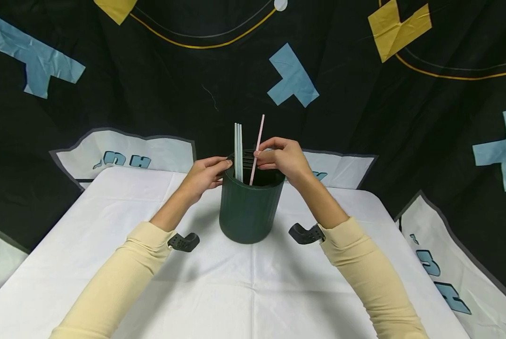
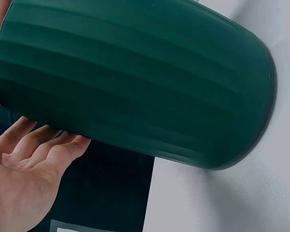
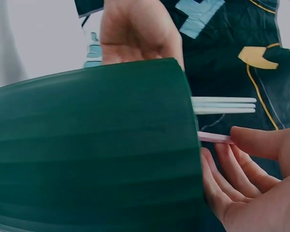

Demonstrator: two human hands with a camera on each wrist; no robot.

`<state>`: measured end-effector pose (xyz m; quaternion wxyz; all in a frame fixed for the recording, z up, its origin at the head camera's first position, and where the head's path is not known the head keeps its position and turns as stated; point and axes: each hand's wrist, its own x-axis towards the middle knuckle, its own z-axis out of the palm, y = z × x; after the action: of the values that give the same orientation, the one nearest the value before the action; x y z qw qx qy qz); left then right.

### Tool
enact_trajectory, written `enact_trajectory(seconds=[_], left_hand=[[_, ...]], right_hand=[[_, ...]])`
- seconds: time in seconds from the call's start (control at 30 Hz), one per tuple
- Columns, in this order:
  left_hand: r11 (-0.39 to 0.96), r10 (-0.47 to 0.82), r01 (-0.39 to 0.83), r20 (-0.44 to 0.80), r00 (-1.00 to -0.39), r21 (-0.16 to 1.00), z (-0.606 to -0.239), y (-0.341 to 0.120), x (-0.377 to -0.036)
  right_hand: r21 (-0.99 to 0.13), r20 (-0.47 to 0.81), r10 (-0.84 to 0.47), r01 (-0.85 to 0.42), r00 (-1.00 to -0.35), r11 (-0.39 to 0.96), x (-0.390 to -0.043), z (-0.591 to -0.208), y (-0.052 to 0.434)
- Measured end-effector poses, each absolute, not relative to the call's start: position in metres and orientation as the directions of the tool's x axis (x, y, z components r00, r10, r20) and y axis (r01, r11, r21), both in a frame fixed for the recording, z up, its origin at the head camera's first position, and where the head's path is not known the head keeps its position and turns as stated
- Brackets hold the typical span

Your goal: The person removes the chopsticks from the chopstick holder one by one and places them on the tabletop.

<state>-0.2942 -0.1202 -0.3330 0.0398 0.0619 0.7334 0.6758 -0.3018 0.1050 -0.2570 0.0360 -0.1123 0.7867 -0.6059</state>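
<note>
A dark green ribbed bin (image 1: pixel 249 212) stands upright on the table. My left hand (image 1: pixel 205 175) holds it at the left of its rim; the left wrist view shows several fingers (image 2: pixel 43 145) against its side, with the thumb at the rim. Between thumb and fingers, my right hand (image 1: pixel 288 159) pinches a thin pink stick (image 1: pixel 260 129) that leans slightly right, its lower part inside the bin's mouth. Three pale, whitish-blue sticks (image 1: pixel 238 146) rise close together on the left side of the opening, also seen as pale sticks (image 3: pixel 224 105) in the right wrist view. Their lower ends are hidden in the bin.
A white cloth covers the table (image 1: pixel 219 301). Behind it hangs a black backdrop (image 1: pixel 159 89) with blue and yellow shapes. Dark wrist mounts (image 1: pixel 184 242) stick out from both cream sleeves below the hands. Dark slats show inside the bin's far rim.
</note>
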Motion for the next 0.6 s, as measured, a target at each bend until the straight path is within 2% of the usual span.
enact_trajectory(seconds=[0.6], left_hand=[[0.086,0.145,0.038,0.026,-0.989,0.996,-0.334,-0.121,-0.295]], right_hand=[[-0.991,0.124,-0.048,-0.120,-0.991,-0.066,-0.296,-0.236,0.135]])
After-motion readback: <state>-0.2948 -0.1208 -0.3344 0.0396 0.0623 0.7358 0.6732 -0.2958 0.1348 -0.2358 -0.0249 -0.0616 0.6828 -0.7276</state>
